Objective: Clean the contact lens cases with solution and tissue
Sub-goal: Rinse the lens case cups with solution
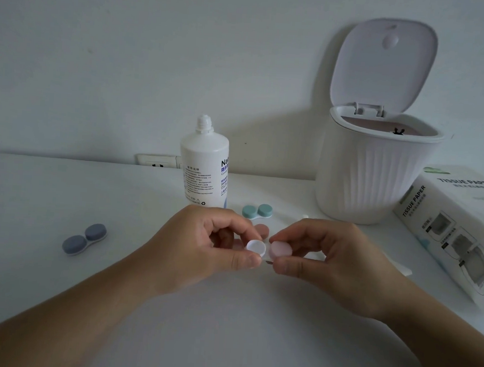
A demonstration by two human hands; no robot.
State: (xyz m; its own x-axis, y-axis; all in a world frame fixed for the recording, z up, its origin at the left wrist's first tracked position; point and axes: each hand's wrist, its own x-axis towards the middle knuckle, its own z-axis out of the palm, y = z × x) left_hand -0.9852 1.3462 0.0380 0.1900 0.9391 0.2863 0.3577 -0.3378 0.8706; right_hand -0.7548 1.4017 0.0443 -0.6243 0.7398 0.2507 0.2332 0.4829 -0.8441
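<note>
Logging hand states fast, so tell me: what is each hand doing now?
Left hand: closed, pinching the white case.
Right hand: closed, pinching the pink cap.

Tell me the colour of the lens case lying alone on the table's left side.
The lens case has blue-grey caps on a white base; the head view shows it.

The scene is dim and flat, with a cool grey-blue cast. Soft light comes from the near right: the bin [376, 175] throws a broad, faint shadow left onto the far wall [129, 60], and the bottle [203, 163] casts a weaker one. No glare shows. Wide-angle distortion bends the table [57, 270] edge at the left, and the tissue pack [455, 227] at the right edge looks soft and smeared.
</note>
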